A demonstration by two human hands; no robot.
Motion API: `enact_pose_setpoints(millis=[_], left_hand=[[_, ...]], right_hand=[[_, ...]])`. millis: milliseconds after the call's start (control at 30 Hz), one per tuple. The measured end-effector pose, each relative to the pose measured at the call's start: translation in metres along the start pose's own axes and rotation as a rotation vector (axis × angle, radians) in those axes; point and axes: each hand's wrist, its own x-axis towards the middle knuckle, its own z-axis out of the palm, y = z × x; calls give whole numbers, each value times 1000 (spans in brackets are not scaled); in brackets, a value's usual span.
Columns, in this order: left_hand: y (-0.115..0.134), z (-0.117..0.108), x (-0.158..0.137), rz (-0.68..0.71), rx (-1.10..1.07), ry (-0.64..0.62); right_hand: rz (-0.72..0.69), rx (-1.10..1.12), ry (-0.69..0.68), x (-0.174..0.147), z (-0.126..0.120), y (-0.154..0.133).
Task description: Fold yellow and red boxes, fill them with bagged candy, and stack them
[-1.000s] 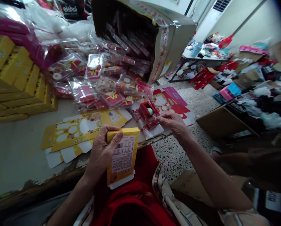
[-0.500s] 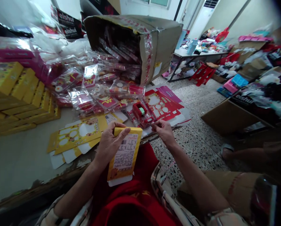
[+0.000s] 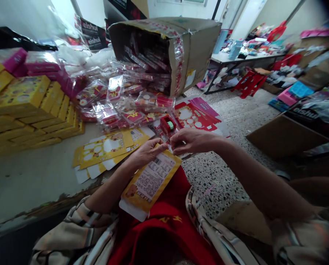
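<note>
My left hand point(image 3: 145, 154) grips the upper edge of a yellow cardboard box point(image 3: 152, 181), thumb on its printed back. The box tilts over my lap, and a white flap point(image 3: 132, 210) sticks out at its lower end. At its top corner, my right hand point(image 3: 190, 140) is closed with thumb and fingers pinched together; whatever is between them is too small to make out. Just beyond the hands stands a red tape dispenser point(image 3: 167, 124) with a green roll. Flat yellow box blanks point(image 3: 103, 149) lie on the table to the left of my hands.
Stacked yellow boxes point(image 3: 34, 106) fill the table's left side. Plastic-wrapped packs point(image 3: 131, 116) spill from a large carton point(image 3: 200, 55) lying on its side. Red box blanks point(image 3: 197, 117) lie at the table's right edge. Another carton point(image 3: 285, 136) stands on the speckled floor.
My right hand has moved left from beside the tape dispenser to the top of the yellow box. The box has tilted, its top swinging right. The view has turned slightly left.
</note>
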Motion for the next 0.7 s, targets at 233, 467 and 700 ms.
enact_pose_setpoints(millis=[233, 467, 700], left_hand=[[-1, 1, -9, 24, -114, -76], [16, -31, -64, 106, -350, -30], [0, -70, -147, 388, -550, 725]], right_hand=[[71, 145, -102, 19, 9, 11], [285, 572, 303, 25, 84, 43], [-111, 406, 407, 37, 141, 15]])
